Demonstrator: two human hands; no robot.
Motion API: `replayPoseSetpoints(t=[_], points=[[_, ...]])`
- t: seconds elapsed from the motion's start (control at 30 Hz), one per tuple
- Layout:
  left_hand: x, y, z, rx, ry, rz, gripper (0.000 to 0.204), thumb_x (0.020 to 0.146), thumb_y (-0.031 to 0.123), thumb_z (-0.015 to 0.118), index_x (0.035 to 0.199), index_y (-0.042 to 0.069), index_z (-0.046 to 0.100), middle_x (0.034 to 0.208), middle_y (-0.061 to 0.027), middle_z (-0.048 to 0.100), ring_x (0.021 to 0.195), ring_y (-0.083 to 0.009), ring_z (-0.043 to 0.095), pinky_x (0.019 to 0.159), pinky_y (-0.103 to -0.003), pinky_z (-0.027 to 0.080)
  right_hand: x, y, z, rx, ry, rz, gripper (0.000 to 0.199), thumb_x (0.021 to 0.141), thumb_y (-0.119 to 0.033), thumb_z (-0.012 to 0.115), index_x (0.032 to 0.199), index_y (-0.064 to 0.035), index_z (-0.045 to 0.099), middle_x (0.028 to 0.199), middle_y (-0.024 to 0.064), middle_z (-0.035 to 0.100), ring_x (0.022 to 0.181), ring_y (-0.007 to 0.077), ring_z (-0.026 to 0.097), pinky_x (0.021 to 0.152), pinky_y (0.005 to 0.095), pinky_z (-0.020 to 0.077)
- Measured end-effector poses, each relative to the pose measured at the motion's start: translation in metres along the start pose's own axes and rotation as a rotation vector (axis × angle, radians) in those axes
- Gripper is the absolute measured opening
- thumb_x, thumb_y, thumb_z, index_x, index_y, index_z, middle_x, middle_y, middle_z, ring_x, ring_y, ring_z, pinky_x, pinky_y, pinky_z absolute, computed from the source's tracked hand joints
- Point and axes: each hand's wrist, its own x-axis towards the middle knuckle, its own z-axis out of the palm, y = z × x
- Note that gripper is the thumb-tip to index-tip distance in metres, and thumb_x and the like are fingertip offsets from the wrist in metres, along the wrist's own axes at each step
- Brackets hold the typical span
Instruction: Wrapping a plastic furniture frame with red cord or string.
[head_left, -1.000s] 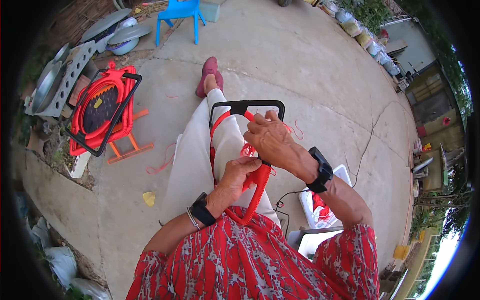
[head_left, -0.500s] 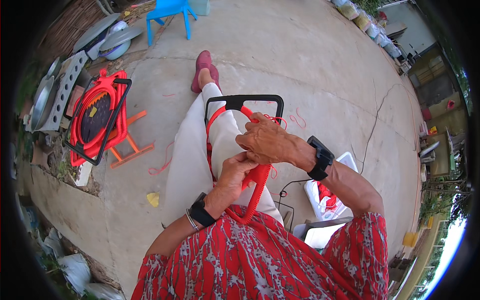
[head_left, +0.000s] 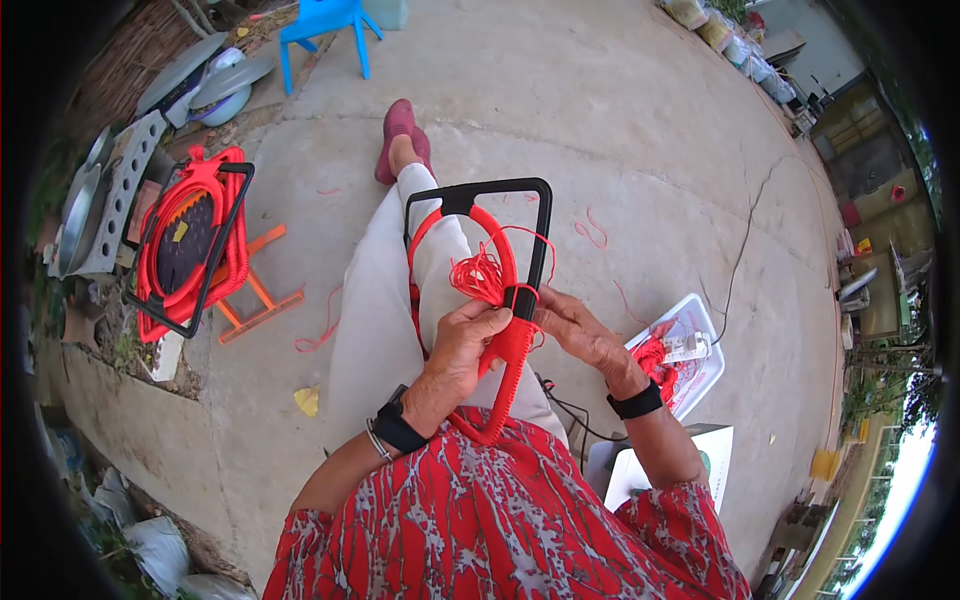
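I sat on the bare concrete ground [head_left: 620,110] with a black rectangular metal frame [head_left: 545,215] standing on my lap, its top bar pointing away from me toward my dark red shoe [head_left: 398,128]. A bright red woven cord band [head_left: 500,330] ran around the inside of the frame, and a loose tuft of thin red threads [head_left: 478,275] stuck out near the frame's right bar. My left hand [head_left: 462,345] was curled closed around the red band just below the tuft, thumb on top, with a black strap on that wrist. My right hand [head_left: 572,330] lay just beside it, touching the frame's right bar, fingers half bent and pinching at the red threads where they met the bar; I could not tell how much thread sat between the fingertips. My light beige trousers [head_left: 375,300] showed under the frame.

To my right on the ground lay a shallow white plastic tray [head_left: 712,365] holding a heap of red thread scraps [head_left: 655,355]. Well to my left stood a second black frame wound with red cord [head_left: 190,245], propped on an orange stand [head_left: 262,300]. A blue plastic chair [head_left: 325,25] stood far ahead of me, and a thin dark cable [head_left: 745,245] trailed across the concrete on the right.
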Motion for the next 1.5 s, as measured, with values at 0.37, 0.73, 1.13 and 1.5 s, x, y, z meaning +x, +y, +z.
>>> replayPoseSetpoints(t=[0.37,0.73,1.13,1.5], points=[[-0.003,0.003,0.000,-0.006,-0.010,-0.006,0.023,0.090,0.016,0.059,0.110,0.005,0.057,0.088,-0.0034,0.065,0.068,-0.0106,0.061,0.042,-0.023,0.038,-0.026,-0.042,-0.021,-0.840,0.170,-0.239,0.013,0.078,-0.008,0.068,0.088,-0.0033,0.062,0.089,0.0076,0.058,0.081,0.0161,0.057,0.070,0.0282,0.0463],[-0.005,0.007,-0.001,0.001,-0.086,0.027,0.052,0.090,0.015,0.059,0.135,0.001,0.038,0.092,-0.0060,0.064,0.072,-0.0114,0.061,0.047,-0.024,0.042,-0.059,-0.114,-0.028,0.933,-0.156,-0.300,0.021,0.089,-0.024,0.052,0.098,-0.0053,0.049,0.075,0.0045,0.053,0.058,0.0144,0.052,0.048,0.0288,0.0467],[-0.005,0.007,0.001,-0.018,-0.052,-0.048,0.027,0.091,0.016,0.060,0.113,0.002,0.059,0.090,-0.0070,0.067,0.070,-0.0122,0.063,0.043,-0.024,0.038,-0.164,-0.075,-0.202,-1.223,1.379,-0.062,0.022,0.084,-0.021,0.066,0.093,-0.0016,0.061,0.065,-0.0027,0.048,0.056,0.0085,0.041,0.048,0.0279,0.0313],[-0.004,0.003,0.003,-0.007,-0.030,-0.027,0.027,0.091,0.018,0.060,0.113,0.003,0.060,0.089,-0.0055,0.067,0.070,-0.0114,0.062,0.045,-0.025,0.040,-0.041,-0.009,0.017,0.375,0.399,0.223,0.035,0.096,-0.036,0.052,0.105,-0.0026,0.061,0.060,0.0007,0.057,0.047,0.0073,0.052,0.042,0.0213,0.0358]])
